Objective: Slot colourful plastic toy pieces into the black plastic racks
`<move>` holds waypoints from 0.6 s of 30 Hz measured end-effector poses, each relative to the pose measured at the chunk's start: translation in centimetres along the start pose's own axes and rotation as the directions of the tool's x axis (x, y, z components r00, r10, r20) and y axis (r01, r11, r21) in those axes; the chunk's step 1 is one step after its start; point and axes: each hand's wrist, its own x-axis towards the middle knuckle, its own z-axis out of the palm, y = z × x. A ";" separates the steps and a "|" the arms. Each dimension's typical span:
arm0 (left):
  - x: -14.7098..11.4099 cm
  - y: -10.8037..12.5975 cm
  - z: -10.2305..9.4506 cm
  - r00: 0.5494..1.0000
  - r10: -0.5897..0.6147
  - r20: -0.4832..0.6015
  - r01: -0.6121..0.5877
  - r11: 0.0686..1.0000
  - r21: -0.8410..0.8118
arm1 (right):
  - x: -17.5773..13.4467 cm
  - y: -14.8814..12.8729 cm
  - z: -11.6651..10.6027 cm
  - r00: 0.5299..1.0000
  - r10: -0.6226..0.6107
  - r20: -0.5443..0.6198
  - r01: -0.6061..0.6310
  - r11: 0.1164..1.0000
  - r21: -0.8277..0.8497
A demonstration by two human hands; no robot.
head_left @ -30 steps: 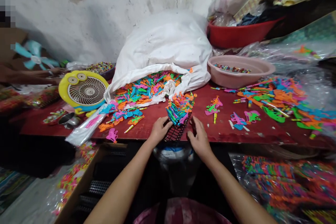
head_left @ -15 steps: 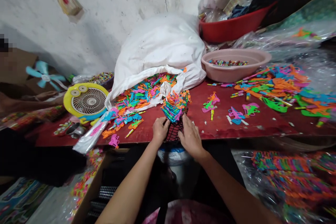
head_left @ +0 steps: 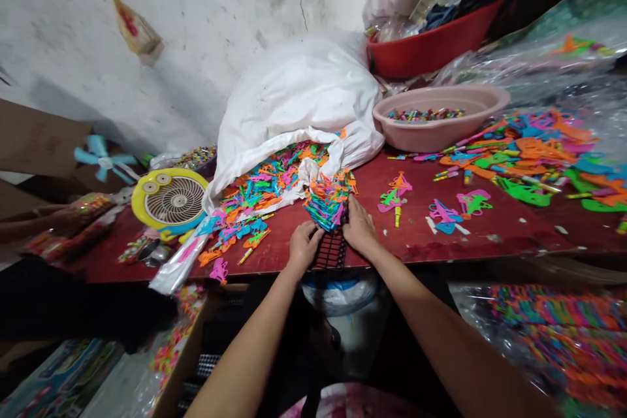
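Note:
On the front of the red table lies a black grid rack (head_left: 329,253), its near squares bare. Its far part carries a dense row of small plastic pieces (head_left: 327,208) in blue, green, orange and pink. My left hand (head_left: 304,248) is closed at the rack's left side, fingertips against the lowest pieces. Along the right edge, my right hand (head_left: 360,227) grips the rack, its fingertips partly hidden behind the pieces. Directly beyond, a big white sack (head_left: 294,91) spills more such pieces from its open mouth.
Left stands a yellow fan (head_left: 169,199) beside a blue-bladed fan (head_left: 104,158). A pink basin (head_left: 431,134) of small parts and a heap of plastic pieces (head_left: 533,144) lie right. A red basin (head_left: 435,46) sits behind. Another person's arm (head_left: 29,227) is at far left.
My right hand has drawn in closer to the rack's right edge and slightly up; my left fingers have shifted towards the pieces. The camera view has turned slightly left.

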 end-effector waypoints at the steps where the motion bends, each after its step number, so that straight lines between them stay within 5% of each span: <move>1: 0.0 0.0 0.0 1.000 0.007 0.000 -0.007 1.000 -0.005 | 0.0 0.0 0.1 1.000 -0.007 -0.019 0.007 1.000 0.010; 9: -0.5 -0.1 0.1 0.999 0.026 -0.025 -0.026 1.000 -0.005 | -0.3 2.1 -1.3 0.974 0.037 -0.225 0.032 0.954 0.297; 14: 0.4 -0.3 0.1 1.000 -0.014 0.020 0.014 0.999 0.032 | -1.2 2.9 -7.4 0.947 -0.096 -0.307 0.048 0.985 -0.163; 18: 1.9 -0.6 -0.3 0.996 -0.021 0.091 0.015 0.998 0.066 | -1.1 2.9 -11.2 0.992 0.008 -0.128 -0.076 0.844 -0.531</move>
